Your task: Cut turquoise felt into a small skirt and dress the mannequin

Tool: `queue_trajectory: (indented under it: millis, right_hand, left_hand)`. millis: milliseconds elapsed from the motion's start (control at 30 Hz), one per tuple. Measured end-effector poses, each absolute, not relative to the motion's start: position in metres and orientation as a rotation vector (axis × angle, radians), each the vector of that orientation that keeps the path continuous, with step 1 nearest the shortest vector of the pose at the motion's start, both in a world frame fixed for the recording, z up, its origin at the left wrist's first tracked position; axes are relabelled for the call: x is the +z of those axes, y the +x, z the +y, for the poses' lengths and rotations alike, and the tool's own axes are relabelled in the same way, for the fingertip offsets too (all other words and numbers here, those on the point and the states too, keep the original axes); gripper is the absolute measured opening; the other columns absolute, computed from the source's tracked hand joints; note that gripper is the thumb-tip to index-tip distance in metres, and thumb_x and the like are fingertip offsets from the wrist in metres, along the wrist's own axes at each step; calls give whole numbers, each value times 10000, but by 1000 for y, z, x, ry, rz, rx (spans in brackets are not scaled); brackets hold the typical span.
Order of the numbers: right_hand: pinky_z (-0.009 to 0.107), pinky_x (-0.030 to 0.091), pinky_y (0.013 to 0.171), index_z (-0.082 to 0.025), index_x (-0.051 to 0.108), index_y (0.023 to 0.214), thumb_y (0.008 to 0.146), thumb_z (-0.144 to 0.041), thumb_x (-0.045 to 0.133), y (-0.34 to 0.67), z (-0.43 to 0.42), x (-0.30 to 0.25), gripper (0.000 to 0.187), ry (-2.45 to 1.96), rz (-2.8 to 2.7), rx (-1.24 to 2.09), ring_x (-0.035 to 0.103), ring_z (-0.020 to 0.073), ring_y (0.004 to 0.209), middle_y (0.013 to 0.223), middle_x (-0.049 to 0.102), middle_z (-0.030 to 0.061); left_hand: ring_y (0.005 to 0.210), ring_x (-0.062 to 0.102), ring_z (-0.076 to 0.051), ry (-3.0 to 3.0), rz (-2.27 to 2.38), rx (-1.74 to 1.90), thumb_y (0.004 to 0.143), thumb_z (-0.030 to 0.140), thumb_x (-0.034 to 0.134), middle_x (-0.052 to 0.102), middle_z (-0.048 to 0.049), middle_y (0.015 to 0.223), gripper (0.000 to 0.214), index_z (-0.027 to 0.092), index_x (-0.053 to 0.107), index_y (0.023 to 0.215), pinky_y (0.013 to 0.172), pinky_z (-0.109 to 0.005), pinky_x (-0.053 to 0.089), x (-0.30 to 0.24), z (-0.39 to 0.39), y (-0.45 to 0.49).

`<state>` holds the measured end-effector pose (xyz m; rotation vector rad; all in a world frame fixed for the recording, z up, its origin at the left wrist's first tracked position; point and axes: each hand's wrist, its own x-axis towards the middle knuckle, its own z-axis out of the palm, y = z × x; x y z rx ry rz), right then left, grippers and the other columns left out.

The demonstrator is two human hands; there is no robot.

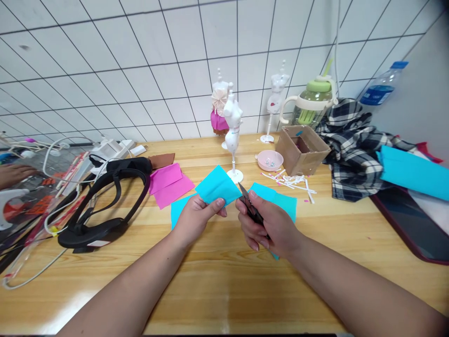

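My left hand (198, 213) pinches a folded cyan paper piece (218, 185) between thumb and fingers, holding it just above the wooden table (224, 281). My right hand (266, 222) is closed round small dark scissors (249, 206), whose tip points up toward the paper's right edge. More cyan paper (280, 201) lies flat on the table under and behind both hands. A small white mannequin (233, 135) on a stand rises right behind the held paper.
Pink paper sheets (168, 185) and a black headset (105, 206) lie to the left. A pink bowl (269, 160), a cardboard box (303, 150), white paper scraps (291, 181), a plaid cloth (354, 145) and a green jug (314, 100) are at right. Another person's hand (12, 173) shows at far left.
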<state>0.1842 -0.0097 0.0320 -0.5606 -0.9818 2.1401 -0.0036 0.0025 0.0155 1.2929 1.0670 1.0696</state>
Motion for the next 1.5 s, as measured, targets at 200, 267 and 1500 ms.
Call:
queue_trajectory:
  millis: [200, 267, 1500]
  right_hand:
    - [173, 391, 339, -219, 458, 784, 980, -528, 365, 181, -14, 32, 377, -539, -970, 2129, 189, 53, 283, 410, 325, -125]
    - [173, 395, 339, -217, 457, 782, 975, -525, 380, 181, -15, 32, 371, -547, -969, 2120, 191, 52, 284, 410, 329, -126]
    - [290, 301, 639, -213, 504, 931, 1024, -476, 235, 196, -6, 28, 388, -1122, -2430, 946, 517, 168, 692, 787, 613, 31]
  left_hand:
    - [713, 594, -176, 1278, 1061, 1048, 788, 470, 726, 686, -31, 696, 323, 172, 685, 671, 766, -295, 444, 11, 4, -5]
    - [708, 596, -176, 1271, 1059, 1047, 786, 469, 729, 688, -32, 694, 321, 171, 689, 673, 760, -296, 446, 9, 5, -6]
    - [969, 617, -271, 1901, 1174, 954, 806, 717, 526, 706, -94, 974, 562, 205, 755, 832, 884, -350, 462, 33, 24, -47]
